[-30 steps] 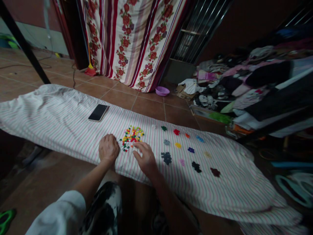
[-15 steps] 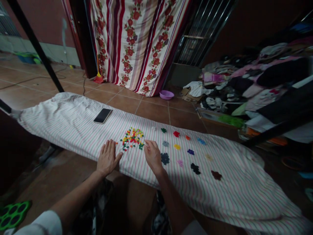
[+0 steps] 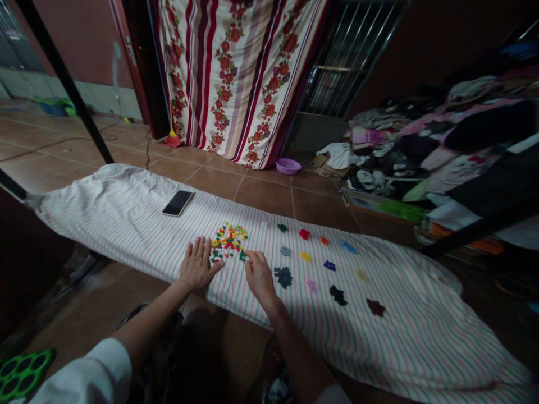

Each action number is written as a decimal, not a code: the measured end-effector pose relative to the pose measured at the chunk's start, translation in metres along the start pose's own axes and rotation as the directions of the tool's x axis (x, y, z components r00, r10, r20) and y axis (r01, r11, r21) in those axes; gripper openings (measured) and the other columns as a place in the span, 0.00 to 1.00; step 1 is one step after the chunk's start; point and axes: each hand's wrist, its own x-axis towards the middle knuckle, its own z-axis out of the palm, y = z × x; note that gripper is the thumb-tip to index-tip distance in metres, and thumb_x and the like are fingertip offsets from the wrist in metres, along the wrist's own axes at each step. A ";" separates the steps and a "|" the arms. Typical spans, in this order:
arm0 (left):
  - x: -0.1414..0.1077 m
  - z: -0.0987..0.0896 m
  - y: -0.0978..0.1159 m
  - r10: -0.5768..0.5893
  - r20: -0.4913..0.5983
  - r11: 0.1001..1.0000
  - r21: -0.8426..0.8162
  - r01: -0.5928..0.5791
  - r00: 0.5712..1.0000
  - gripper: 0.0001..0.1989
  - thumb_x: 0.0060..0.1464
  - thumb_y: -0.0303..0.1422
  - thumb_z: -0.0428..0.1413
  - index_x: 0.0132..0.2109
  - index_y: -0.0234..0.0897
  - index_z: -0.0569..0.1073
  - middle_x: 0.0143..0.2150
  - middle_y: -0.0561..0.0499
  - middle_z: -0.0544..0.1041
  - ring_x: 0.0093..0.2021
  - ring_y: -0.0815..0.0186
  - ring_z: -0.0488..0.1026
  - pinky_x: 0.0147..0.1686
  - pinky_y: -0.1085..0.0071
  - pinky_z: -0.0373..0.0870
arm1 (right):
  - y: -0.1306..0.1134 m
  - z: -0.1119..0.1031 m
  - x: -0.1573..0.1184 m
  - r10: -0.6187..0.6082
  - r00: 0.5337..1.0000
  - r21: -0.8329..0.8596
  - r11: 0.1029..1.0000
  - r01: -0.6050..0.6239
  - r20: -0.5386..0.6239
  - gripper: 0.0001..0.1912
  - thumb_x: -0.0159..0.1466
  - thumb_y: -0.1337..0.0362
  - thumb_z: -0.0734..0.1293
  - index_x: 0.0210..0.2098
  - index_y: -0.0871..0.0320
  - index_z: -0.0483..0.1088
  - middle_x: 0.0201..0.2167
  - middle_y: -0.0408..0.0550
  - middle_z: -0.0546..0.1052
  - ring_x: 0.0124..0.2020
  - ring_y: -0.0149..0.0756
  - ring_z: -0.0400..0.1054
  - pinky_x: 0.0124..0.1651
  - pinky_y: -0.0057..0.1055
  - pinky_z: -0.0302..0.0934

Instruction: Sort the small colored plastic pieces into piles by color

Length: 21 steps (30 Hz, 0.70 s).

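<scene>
A mixed pile of small colored pieces [image 3: 229, 238], mostly red, yellow, green, white and orange, lies on the striped cloth [image 3: 138, 224]. My left hand [image 3: 196, 265] rests flat at the pile's left edge, fingers stretched out and thumb pointing toward it. At the pile's lower right, my right hand [image 3: 259, 276] has its fingers curled, with the index fingertip by some green pieces [image 3: 242, 256]. Whatever its fingertips may hold is too small to make out. Nearest to the right hand is a dark grey cluster [image 3: 284, 276], with a light grey cluster [image 3: 285, 251] above it.
Farther right lie single-color clusters, including red [image 3: 304, 234], yellow [image 3: 305, 257], black [image 3: 338, 295] and brown [image 3: 375, 307]. A phone [image 3: 178, 202] lies on the cloth's left part. Beyond are a purple basin [image 3: 288, 166] and heaped clothes [image 3: 421, 134].
My left hand has shifted right, up against the pile. My right hand has moved slightly left and down to the green pieces. The camera view has shifted a little.
</scene>
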 end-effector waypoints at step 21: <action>0.054 0.015 0.034 0.112 0.001 0.990 -0.085 -0.111 0.994 0.34 0.63 0.48 0.40 0.69 0.32 0.50 0.68 0.36 0.58 0.69 0.54 0.53 0.64 0.49 0.55 | 0.002 0.008 0.006 0.015 1.000 0.007 1.000 -0.016 0.007 0.18 0.63 0.72 0.56 0.47 0.57 0.72 0.40 0.52 0.75 0.41 0.39 0.71 0.48 0.36 0.67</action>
